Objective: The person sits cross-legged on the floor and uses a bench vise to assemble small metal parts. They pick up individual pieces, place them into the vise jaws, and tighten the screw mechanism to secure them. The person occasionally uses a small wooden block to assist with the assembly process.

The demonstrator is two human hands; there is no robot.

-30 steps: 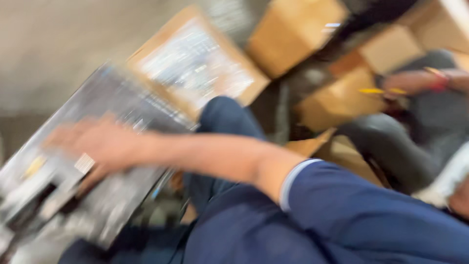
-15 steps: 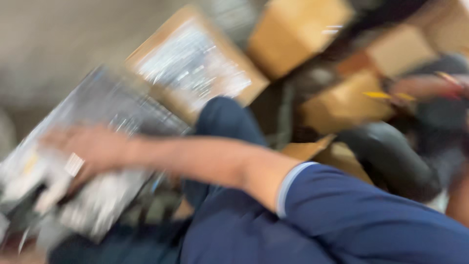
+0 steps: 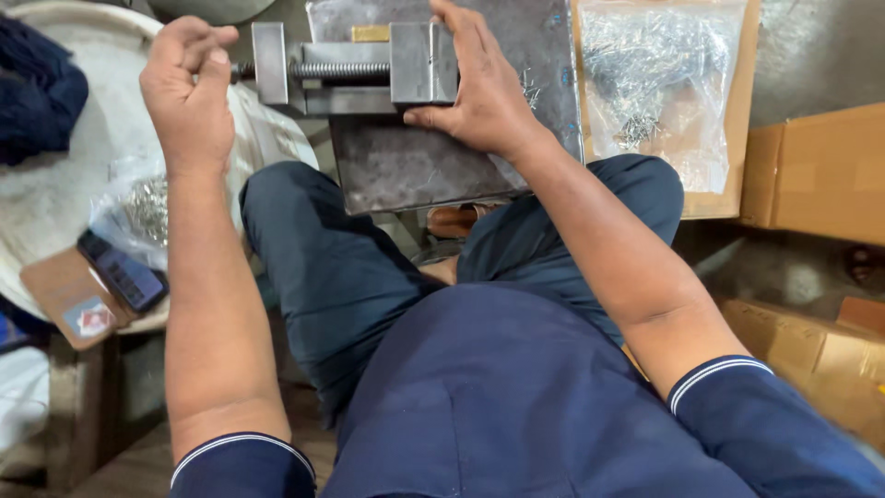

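Far left of the left hand: a dark blue cloth bundle (image 3: 37,88) on a round pale drum top (image 3: 55,194), a clear plastic bag of small shiny metal bits (image 3: 143,212), and a black phone in a brown folding case (image 3: 101,281).

Left hand (image 3: 189,92): curled into a loose fist round the end of the vise screw, thumb tucked against the forefinger; handle itself hidden, so grip on it cannot be told for sure.

Between the hands: small grey steel bench vise (image 3: 355,69) with a threaded screw, lying on a flat dull grey steel plate (image 3: 415,157) over the knees; a small brass-coloured piece (image 3: 370,33) at its upper edge.

Right hand (image 3: 479,88): spread flat, fingers pressed over the vise's end block and the plate, thumb at the block's near corner.

Right of the right hand: clear bag of thin silvery pins (image 3: 659,88) on a brown cardboard tray (image 3: 747,120), more brown cardboard boxes (image 3: 816,171) beyond.

Likely trouble: plate tipping off the knees under hard turning; fingers nipped beside the closing block; brass piece slipping loose; pins scattered by a stray elbow.
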